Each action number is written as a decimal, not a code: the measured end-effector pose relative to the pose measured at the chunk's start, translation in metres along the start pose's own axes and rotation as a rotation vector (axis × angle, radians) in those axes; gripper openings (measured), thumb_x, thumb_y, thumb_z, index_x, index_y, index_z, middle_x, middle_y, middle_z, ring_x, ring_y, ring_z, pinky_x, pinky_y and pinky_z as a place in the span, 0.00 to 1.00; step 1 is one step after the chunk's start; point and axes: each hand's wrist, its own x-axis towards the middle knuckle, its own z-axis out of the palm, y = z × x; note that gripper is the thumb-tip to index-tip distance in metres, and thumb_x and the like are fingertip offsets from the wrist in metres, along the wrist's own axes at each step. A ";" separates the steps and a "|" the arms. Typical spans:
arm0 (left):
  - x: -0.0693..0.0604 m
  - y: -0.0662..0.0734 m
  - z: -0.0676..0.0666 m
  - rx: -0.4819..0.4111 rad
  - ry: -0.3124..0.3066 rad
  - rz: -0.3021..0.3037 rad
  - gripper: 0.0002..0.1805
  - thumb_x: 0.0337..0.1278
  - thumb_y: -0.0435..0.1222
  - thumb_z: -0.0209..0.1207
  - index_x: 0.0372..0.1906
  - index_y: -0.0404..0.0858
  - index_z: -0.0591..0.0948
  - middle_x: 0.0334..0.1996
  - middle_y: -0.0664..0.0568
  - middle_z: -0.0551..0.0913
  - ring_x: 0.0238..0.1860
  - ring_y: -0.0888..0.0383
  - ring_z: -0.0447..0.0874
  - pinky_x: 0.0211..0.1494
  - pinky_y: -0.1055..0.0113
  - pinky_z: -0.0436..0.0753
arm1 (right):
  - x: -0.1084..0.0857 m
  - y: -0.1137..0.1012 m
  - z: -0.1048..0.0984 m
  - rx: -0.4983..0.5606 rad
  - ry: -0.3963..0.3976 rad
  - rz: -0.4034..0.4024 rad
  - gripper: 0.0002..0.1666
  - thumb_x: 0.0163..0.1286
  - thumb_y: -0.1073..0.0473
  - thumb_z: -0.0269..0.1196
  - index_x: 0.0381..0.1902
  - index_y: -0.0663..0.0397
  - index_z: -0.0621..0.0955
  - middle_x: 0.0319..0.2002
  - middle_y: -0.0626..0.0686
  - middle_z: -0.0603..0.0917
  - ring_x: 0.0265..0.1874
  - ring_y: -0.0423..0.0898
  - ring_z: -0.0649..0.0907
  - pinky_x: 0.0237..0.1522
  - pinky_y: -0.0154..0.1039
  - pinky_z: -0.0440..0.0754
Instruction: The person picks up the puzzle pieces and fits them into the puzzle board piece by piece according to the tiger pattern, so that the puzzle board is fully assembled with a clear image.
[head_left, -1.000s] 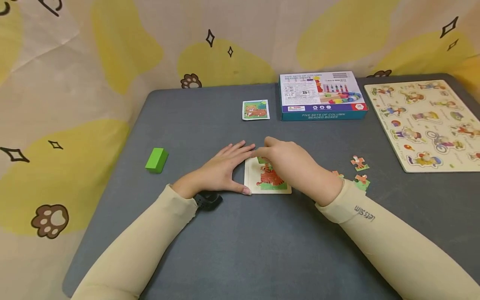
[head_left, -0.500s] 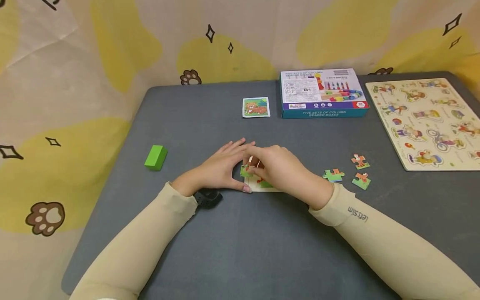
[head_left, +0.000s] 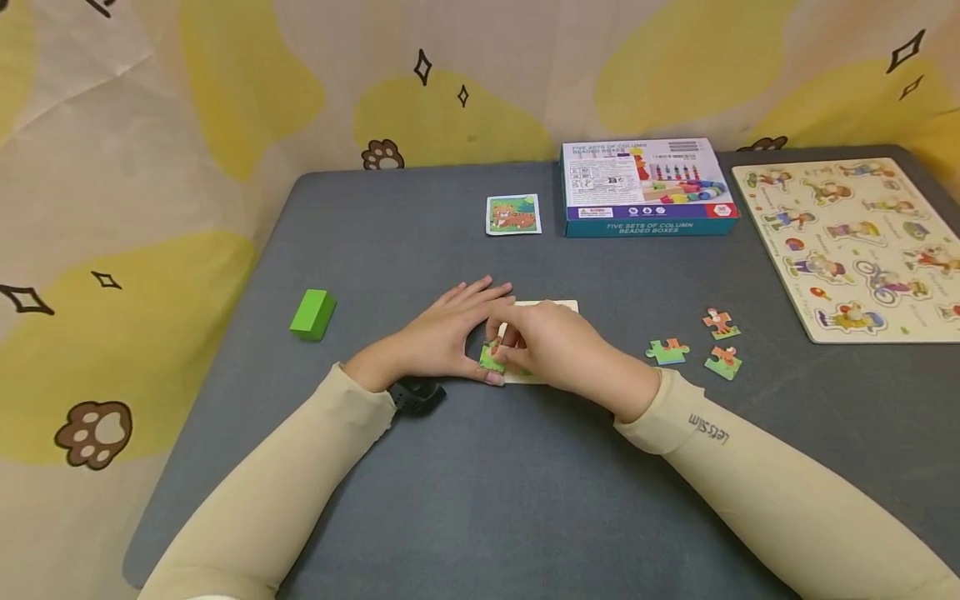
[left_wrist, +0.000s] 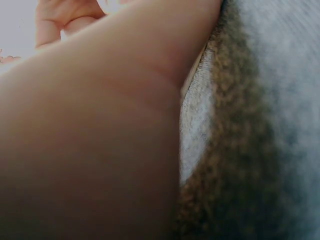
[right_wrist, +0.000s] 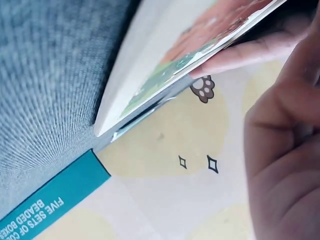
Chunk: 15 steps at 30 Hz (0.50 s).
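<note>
Since the first earlier frame, the right hand (head_left: 558, 346) has shifted from the upper part of the flat, cream-coloured square puzzle tray (head_left: 566, 306) toward its lower left, and a small green-and-orange jigsaw piece (head_left: 490, 358) now shows at its fingertips. Thumb and fingers are clamped on that piece, which lies at the tray's left edge in the centre of the head view; whether it touches the tray I cannot tell. The left hand (head_left: 453, 337) lies flat at the tray's left side, fingers straight and slightly apart, thumb spread toward the lower left corner. At right of centre, a green-and-orange piece with a blue edge (head_left: 667, 351) lies near two other loose jigsaw pieces (head_left: 723, 363). A square tiger picture card (head_left: 513, 215) sits at upper centre, beside a teal-and-white cardboard box (head_left: 647, 187); a cream picture board (head_left: 851, 250) fills the upper right, and a bright green rectangular block (head_left: 312, 315) stands left of centre.
</note>
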 end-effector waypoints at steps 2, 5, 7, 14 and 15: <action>0.000 0.000 -0.001 -0.003 0.000 0.001 0.63 0.53 0.65 0.72 0.86 0.44 0.54 0.85 0.57 0.49 0.84 0.57 0.34 0.83 0.50 0.35 | 0.001 0.001 -0.001 -0.004 -0.005 0.026 0.09 0.70 0.62 0.73 0.42 0.48 0.83 0.31 0.43 0.87 0.31 0.40 0.84 0.35 0.41 0.82; 0.000 0.001 -0.002 0.002 -0.002 0.009 0.62 0.53 0.64 0.72 0.85 0.44 0.55 0.85 0.57 0.49 0.84 0.56 0.34 0.83 0.50 0.35 | 0.001 0.002 -0.001 -0.024 -0.029 0.048 0.07 0.70 0.62 0.72 0.43 0.49 0.84 0.32 0.43 0.87 0.32 0.40 0.84 0.36 0.41 0.82; 0.000 0.001 -0.002 0.008 -0.004 0.016 0.61 0.53 0.64 0.72 0.85 0.44 0.56 0.85 0.56 0.49 0.85 0.56 0.34 0.83 0.50 0.35 | 0.002 0.004 0.001 -0.043 -0.050 0.042 0.07 0.70 0.62 0.72 0.43 0.49 0.84 0.31 0.43 0.86 0.32 0.40 0.83 0.36 0.40 0.81; 0.000 0.000 -0.001 0.013 0.001 0.023 0.61 0.53 0.65 0.72 0.85 0.45 0.57 0.85 0.55 0.49 0.85 0.55 0.35 0.83 0.50 0.36 | 0.002 0.006 0.005 -0.106 -0.033 0.001 0.06 0.68 0.62 0.74 0.40 0.49 0.86 0.28 0.43 0.81 0.29 0.41 0.79 0.33 0.40 0.78; 0.000 0.000 -0.001 0.012 0.002 0.023 0.61 0.53 0.65 0.72 0.85 0.45 0.57 0.85 0.55 0.50 0.85 0.55 0.35 0.83 0.50 0.36 | 0.001 0.007 0.004 -0.109 -0.028 -0.001 0.06 0.68 0.62 0.74 0.39 0.49 0.86 0.28 0.43 0.81 0.28 0.41 0.79 0.33 0.40 0.78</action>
